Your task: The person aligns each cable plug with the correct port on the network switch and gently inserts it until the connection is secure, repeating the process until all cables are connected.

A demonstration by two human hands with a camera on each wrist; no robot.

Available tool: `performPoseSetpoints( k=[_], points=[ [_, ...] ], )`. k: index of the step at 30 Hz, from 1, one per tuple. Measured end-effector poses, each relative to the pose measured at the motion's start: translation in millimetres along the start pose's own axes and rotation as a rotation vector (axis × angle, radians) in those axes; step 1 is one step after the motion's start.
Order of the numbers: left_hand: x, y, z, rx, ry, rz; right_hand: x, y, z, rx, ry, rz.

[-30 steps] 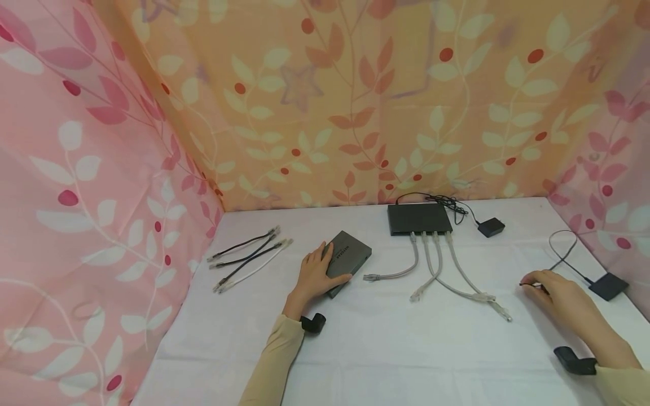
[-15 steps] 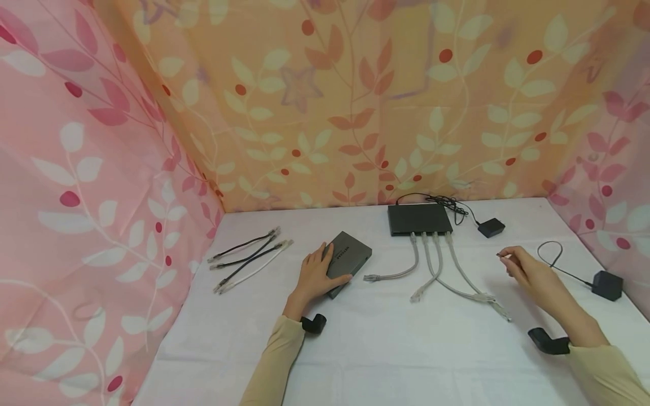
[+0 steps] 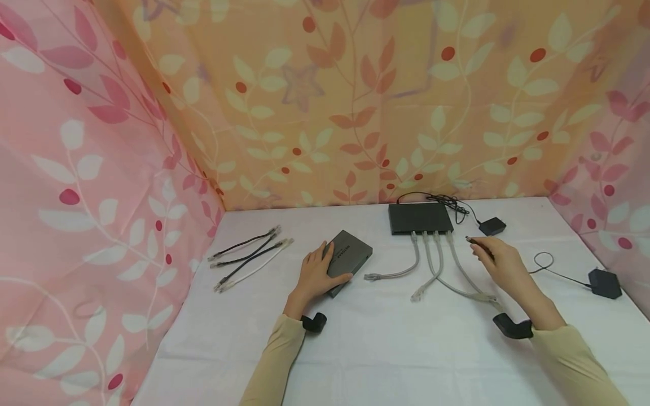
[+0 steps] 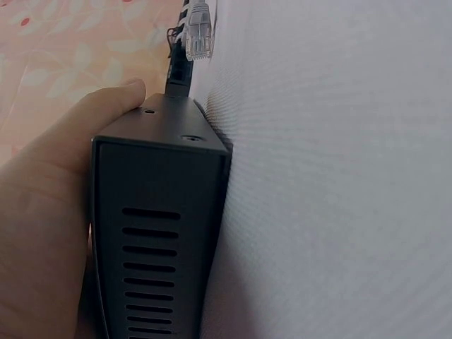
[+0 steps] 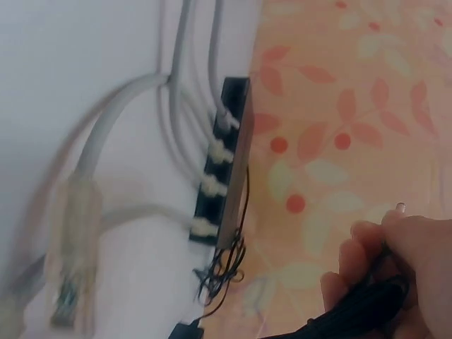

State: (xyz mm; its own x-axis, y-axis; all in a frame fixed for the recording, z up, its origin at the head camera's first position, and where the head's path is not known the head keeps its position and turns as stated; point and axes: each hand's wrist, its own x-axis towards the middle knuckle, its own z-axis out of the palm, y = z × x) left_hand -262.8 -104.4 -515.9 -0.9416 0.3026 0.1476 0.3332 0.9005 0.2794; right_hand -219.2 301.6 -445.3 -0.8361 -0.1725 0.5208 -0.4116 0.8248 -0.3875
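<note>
A grey NETGEAR network switch lies slantwise on the white table. My left hand rests on top of it with fingers spread; the left wrist view shows the thumb lying along the upper side of the switch near its vented end. To the right, my right hand is raised above the table and pinches a black power cord, with the plug tip poking out past the fingertips and a bundled length in the palm. That cord trails to a black power adapter at the right.
A black switch with several grey network cables plugged in stands at the back; a coiled cord runs to its adapter. Several short patch cables lie left. Patterned cloth walls enclose the table.
My right hand has moved left and away from me with the cord, from the table's right side to near the grey cables. The right adapter has shifted slightly left. My left hand stays put.
</note>
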Motion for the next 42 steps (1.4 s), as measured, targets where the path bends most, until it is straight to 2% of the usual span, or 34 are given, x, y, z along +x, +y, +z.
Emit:
performPoseSetpoints(
  k=[8, 14, 18, 24, 32, 35, 42],
  points=[
    [0.0, -0.2, -1.3, 0.011, -0.012, -0.007, 13.2, -28.8, 14.1, 0.001, -0.165, 0.075],
    [0.3, -0.3, -3.0, 0.005, -0.011, -0.011, 23.0, -49.0, 34.8, 0.112, -0.246, 0.123],
    [0.6, 0.1, -2.8, 0.000, -0.016, -0.011, 27.8, -58.5, 52.2, 0.183, -0.237, 0.155],
    [1.1, 0.8, -1.9, -0.012, -0.010, -0.006, 28.8, -68.3, 76.4, 0.215, -0.205, 0.167],
    [2.5, -1.9, 0.9, -0.014, 0.006, -0.001, 29.0, -79.5, 102.4, 0.253, -0.284, 0.177],
    [2.5, -2.0, 1.3, -0.013, 0.003, -0.003, 29.5, -82.3, 112.4, 0.266, -0.316, 0.209],
    [1.5, -1.1, 0.7, -0.012, 0.000, -0.009, 30.0, -87.6, 130.6, 0.315, -0.290, 0.188]
  ],
)
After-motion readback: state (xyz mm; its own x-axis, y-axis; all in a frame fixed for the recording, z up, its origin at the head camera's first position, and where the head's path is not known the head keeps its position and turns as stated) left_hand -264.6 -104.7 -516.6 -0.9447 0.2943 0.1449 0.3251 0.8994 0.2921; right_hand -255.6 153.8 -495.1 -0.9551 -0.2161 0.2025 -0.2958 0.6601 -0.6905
